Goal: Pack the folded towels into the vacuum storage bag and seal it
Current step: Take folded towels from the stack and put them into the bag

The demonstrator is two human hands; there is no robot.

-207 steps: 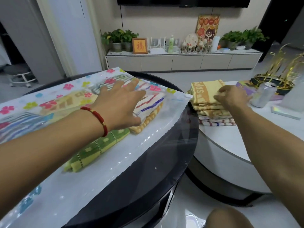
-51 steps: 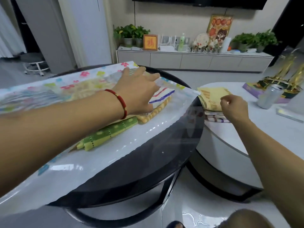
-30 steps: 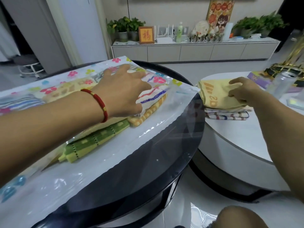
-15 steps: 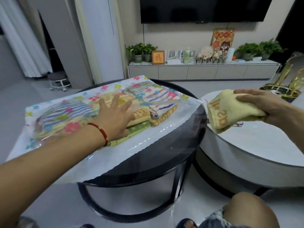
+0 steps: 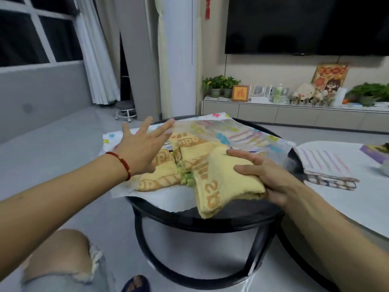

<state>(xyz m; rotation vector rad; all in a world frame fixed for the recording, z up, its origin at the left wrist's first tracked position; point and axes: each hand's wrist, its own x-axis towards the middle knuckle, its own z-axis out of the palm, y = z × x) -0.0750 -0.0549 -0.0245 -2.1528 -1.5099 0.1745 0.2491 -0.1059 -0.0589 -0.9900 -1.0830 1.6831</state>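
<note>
Two hands in view. Left hand (image 5: 141, 149) spread wide, fingers straight and fanned, fingertips lifting the clear top sheet of the vacuum storage bag (image 5: 212, 128) at its open mouth; palm hovering over the towels within, nothing grasped. Right hand (image 5: 267, 175) clamped round one folded yellow towel (image 5: 223, 178), thumb on top, remaining fingers wrapped along its near edge, the towel's leading end pushed in at the bag mouth, just right of the left palm, its trailing corner drooping over the near rim of the black round table (image 5: 210, 222). Directly under and beyond the left fingers, inside the bag: at least two more yellow towels (image 5: 164, 171) with orange lettering, one green towel (image 5: 186, 178) peeking between them, and one striped towel (image 5: 246, 137) farther back beneath the flower-printed film; exact count of the packed ones hard to tell through the plastic. One bag only, lying flat across the black table, mouth facing the hands, unsealed. Right of the right hand, well apart from it, on the white table (image 5: 347, 199): a low stack of folded striped towels (image 5: 324, 167), at least two by the visible edges. One red cord bracelet (image 5: 120, 165) on the left wrist. Below the left forearm, one knee in torn jeans (image 5: 63, 262).
</note>
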